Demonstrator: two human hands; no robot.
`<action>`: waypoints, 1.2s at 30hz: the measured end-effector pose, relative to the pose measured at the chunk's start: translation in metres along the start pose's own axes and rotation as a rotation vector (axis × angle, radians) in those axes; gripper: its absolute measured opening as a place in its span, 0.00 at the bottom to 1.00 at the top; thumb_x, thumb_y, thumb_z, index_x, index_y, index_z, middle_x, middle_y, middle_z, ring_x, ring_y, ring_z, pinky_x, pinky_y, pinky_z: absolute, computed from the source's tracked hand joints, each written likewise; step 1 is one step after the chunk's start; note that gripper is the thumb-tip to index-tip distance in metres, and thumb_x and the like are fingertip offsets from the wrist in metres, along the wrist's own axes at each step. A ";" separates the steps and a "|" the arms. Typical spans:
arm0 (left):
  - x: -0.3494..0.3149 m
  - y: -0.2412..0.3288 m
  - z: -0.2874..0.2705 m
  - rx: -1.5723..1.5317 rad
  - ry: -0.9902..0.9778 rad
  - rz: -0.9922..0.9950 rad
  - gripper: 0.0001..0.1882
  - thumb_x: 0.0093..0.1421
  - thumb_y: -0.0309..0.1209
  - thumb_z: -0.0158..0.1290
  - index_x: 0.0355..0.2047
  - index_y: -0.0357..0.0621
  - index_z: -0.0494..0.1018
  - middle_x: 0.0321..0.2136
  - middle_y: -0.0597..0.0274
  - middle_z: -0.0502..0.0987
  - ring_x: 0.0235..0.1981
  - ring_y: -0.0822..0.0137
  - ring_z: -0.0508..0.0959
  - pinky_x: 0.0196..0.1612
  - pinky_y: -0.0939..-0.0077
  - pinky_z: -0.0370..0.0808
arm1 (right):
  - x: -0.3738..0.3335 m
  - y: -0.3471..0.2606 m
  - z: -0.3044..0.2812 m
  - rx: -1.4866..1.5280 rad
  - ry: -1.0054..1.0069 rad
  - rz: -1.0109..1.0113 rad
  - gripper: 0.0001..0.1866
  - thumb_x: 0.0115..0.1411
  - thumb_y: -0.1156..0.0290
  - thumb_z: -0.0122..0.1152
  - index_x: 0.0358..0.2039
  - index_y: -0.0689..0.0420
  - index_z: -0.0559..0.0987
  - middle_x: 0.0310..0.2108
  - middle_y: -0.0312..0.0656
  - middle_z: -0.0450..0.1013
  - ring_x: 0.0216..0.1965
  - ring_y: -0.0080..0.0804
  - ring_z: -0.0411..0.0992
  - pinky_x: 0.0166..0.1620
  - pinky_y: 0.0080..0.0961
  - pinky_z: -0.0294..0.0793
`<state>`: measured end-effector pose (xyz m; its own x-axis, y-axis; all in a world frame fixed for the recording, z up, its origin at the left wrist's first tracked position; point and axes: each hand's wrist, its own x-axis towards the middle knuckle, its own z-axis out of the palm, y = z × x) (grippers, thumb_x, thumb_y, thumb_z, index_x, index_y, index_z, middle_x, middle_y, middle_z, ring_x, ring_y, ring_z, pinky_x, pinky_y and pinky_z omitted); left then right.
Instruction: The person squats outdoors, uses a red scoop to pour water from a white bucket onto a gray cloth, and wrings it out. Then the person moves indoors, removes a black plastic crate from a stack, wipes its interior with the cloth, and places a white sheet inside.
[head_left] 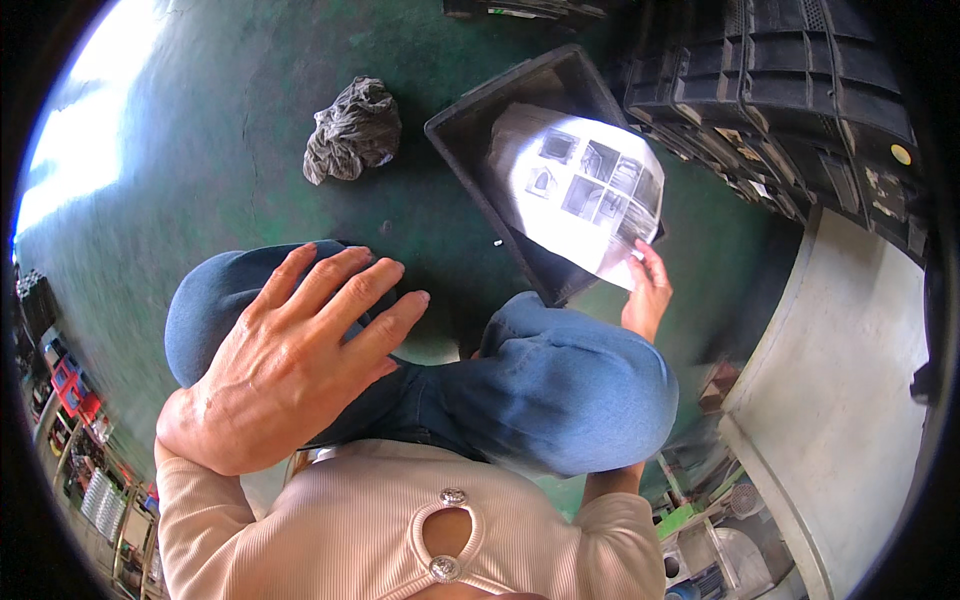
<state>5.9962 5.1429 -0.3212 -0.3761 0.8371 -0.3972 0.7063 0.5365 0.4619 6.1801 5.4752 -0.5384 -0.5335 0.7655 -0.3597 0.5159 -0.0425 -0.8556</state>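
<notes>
My right hand [648,293] pinches the lower right edge of a white printed sheet [535,215] with several grey photos on it. The sheet is tilted over a black plastic crate [478,165] on the floor, hiding most of the crate's inside. My left hand [320,330] is raised over my left knee, palm down, fingers spread, holding nothing; I cannot tell whether it touches the knee. Beyond that knee a crumpled grey cloth or bag [352,130] lies on the floor.
Stacked black crates [770,80] rise at the far right, beside a pale panel [840,370]. A small white bit [498,243] lies on the green floor [220,150] near the crate. Shelving with red and blue items [75,385] stands at the left edge.
</notes>
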 end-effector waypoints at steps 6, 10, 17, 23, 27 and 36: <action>-0.001 0.005 0.004 -0.014 0.052 -0.030 0.32 0.41 0.31 0.62 0.50 0.47 0.69 0.49 0.57 0.69 0.53 0.56 0.68 0.56 0.57 0.65 | -0.006 -0.139 -0.028 -0.309 -0.156 -0.640 0.12 0.56 0.83 0.54 0.40 0.60 0.79 0.38 0.36 0.67 0.39 0.21 0.66 0.40 0.16 0.66; 0.002 0.011 0.006 0.015 0.062 -0.027 0.32 0.40 0.32 0.62 0.50 0.47 0.69 0.49 0.58 0.69 0.53 0.55 0.68 0.55 0.58 0.66 | -0.004 -0.212 -0.008 -0.277 -0.328 -0.891 0.13 0.55 0.85 0.51 0.41 0.65 0.78 0.38 0.39 0.65 0.41 0.24 0.65 0.43 0.14 0.63; 0.002 0.021 0.003 0.018 0.026 -0.032 0.32 0.39 0.32 0.62 0.49 0.47 0.70 0.50 0.58 0.69 0.54 0.55 0.68 0.57 0.57 0.65 | -0.007 -0.249 0.022 0.531 -0.254 -0.755 0.17 0.60 0.82 0.50 0.51 0.66 0.70 0.47 0.47 0.72 0.45 0.27 0.71 0.50 0.23 0.71; 0.001 0.019 0.002 0.028 0.011 -0.058 0.32 0.39 0.31 0.62 0.49 0.47 0.70 0.51 0.58 0.69 0.54 0.56 0.68 0.58 0.55 0.64 | 0.001 -0.150 0.009 0.033 0.093 -0.563 0.14 0.60 0.78 0.53 0.47 0.58 0.75 0.45 0.40 0.72 0.46 0.27 0.70 0.45 0.25 0.75; 0.004 0.018 0.004 0.015 -0.009 -0.027 0.33 0.38 0.31 0.62 0.49 0.47 0.70 0.51 0.58 0.69 0.55 0.56 0.68 0.58 0.55 0.64 | 0.001 -0.008 0.023 -0.316 0.023 -0.291 0.12 0.57 0.75 0.58 0.43 0.55 0.79 0.36 0.38 0.70 0.38 0.28 0.70 0.40 0.22 0.71; 0.011 0.022 0.008 0.060 -0.043 -0.068 0.30 0.42 0.34 0.60 0.49 0.46 0.71 0.51 0.57 0.70 0.55 0.55 0.68 0.59 0.54 0.62 | -0.003 0.090 0.057 -0.216 -0.433 0.355 0.24 0.52 0.73 0.61 0.50 0.64 0.72 0.36 0.55 0.75 0.35 0.41 0.75 0.42 0.32 0.74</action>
<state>6.0123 5.1636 -0.3214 -0.3993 0.7930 -0.4602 0.7153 0.5834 0.3847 6.1898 5.4328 -0.6356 -0.5046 0.3948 -0.7678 0.8131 -0.0816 -0.5764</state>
